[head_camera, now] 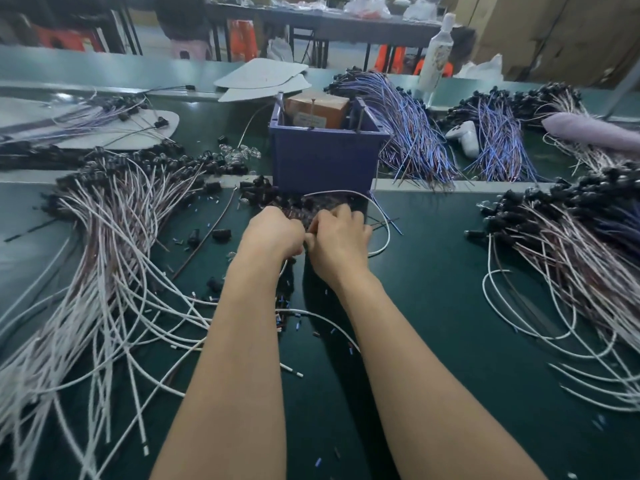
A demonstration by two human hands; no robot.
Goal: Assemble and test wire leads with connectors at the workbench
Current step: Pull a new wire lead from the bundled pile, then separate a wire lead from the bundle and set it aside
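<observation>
Head cam looks down on both hands working close together just in front of the dark blue plastic bin (325, 157), out on the dark green table (433, 289). The thing that matters is the thin white wire lead (346, 191). It arcs up toward the bin's front wall, swings round to the right and comes back in under the right hand (341, 244), so both ends seem to run into the spot where the fingertips meet. The left hand (273, 233) is curled tight with its knuckles toward the bin, and the right is curled too, thumb side touching the left. Pretty sure both are pinching the lead there, maybe with a connector, but the fingers hide it. A heap of small black connectors (263, 188) sits against the bin's front-left corner, nearer the left hand. Big bundles of white and pink leads fan out left (114, 237) and right (571, 244) of the bin.
</observation>
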